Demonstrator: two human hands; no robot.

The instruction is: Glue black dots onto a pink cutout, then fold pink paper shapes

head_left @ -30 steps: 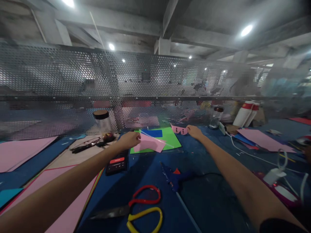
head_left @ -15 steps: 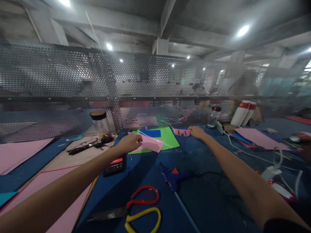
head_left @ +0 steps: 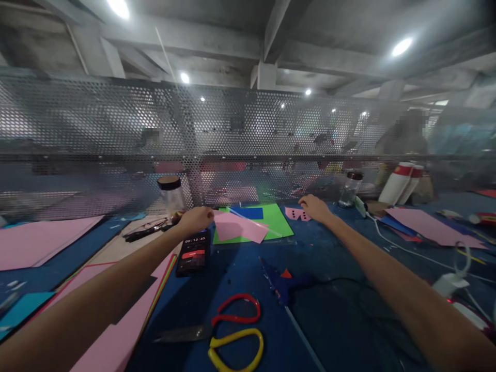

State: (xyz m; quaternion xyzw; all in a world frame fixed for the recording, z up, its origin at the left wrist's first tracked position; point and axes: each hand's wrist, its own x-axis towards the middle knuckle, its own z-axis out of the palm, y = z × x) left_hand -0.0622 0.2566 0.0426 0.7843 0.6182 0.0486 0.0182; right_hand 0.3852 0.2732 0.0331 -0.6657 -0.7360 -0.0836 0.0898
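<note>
My left hand [head_left: 197, 220] has curled, closed fingers at the left edge of a pink sheet of paper [head_left: 242, 229]; whether they grip anything is hidden. The pink sheet lies over green paper [head_left: 282, 219] and a blue rectangle [head_left: 252, 213]. A thin clear stick [head_left: 248, 221] rests across it. My right hand [head_left: 315, 208] is over a small pink paper cutout [head_left: 297, 214] with dark square marks, its fingers appearing stretched and apart. Nearer me lie a blue glue gun [head_left: 281, 287] with a glue stick and scissors [head_left: 236, 336] with one red and one yellow handle.
A phone [head_left: 194, 253] lies beneath my left forearm. Jars [head_left: 170, 196] stand at the back by a perforated metal screen [head_left: 236, 129]. Pink sheets [head_left: 46, 237] lie left. A white cable [head_left: 399, 253], papers [head_left: 437, 225] and white-and-red cylinders [head_left: 395, 183] are at right.
My left hand has slid left, from over the pink sheet to its edge. My right hand has lifted slightly and shifted over the cutout. The view has turned a little left.
</note>
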